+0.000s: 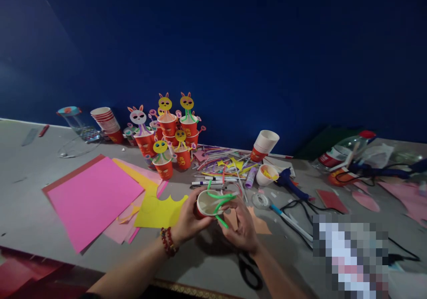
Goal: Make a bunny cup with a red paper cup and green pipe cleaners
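Observation:
My left hand (192,216) wraps round a paper cup (207,204), white inside and red outside, its mouth tilted toward me. Bent green pipe cleaners (220,197) cross the cup's rim, some ends sticking out past it. At the cup's right side, my right hand (240,224) has its fingers closed on the green pipe cleaners; the fingertips are partly hidden. Black-handled scissors (249,272) lie under my right forearm. Beyond my hands stand several red paper cups topped with rabbit figures (160,147).
Pink paper (95,201) and cut yellow paper (156,212) lie to the left. Pipe cleaners (216,159) are heaped behind the hands, near a cup stack (265,143). A blue glue gun (290,183), tape roll (260,200), black cables and a bottle (347,150) are on the right.

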A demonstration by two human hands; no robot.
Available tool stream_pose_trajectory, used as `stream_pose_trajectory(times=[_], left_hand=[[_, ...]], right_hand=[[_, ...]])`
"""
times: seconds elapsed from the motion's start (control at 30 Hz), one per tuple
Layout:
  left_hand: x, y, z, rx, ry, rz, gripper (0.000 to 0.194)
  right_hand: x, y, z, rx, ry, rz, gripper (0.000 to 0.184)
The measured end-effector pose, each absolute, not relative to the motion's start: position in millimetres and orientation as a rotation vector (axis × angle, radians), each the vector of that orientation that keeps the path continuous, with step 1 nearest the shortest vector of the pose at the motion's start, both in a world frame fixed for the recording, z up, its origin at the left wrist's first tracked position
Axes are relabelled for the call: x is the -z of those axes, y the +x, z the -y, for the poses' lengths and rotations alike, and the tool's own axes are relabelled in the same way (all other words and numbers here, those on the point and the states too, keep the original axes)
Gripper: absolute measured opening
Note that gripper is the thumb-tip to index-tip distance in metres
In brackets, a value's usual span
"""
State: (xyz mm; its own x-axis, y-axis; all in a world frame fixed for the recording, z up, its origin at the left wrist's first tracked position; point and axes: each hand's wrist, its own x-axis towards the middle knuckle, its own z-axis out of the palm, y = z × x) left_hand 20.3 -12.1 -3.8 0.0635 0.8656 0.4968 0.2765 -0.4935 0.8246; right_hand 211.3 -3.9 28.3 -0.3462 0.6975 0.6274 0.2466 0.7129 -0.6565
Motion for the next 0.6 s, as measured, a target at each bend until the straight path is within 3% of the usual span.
stream_pose_trajectory(times=[0.23, 0.4, 0.6], left_hand=[[2.0, 21.9, 15.2, -1.427, 1.841, -1.086, 0.064], [0.3, 23.6, 18.5, -1.331, 1.889, -1.098, 0.067], [1.6, 25.9, 19.9, -1.291, 1.89, -1.118, 0.065]], right_hand=[[-29.0, 215.9, 0.0, -0.805, -0.738, 1.704, 0.02], [-37.3, 217.2, -4.2, -0.754, -0.742, 1.73, 0.023], [-33.4, 212.8, -0.6, -0.642, -0.791, 1.748, 0.014]])
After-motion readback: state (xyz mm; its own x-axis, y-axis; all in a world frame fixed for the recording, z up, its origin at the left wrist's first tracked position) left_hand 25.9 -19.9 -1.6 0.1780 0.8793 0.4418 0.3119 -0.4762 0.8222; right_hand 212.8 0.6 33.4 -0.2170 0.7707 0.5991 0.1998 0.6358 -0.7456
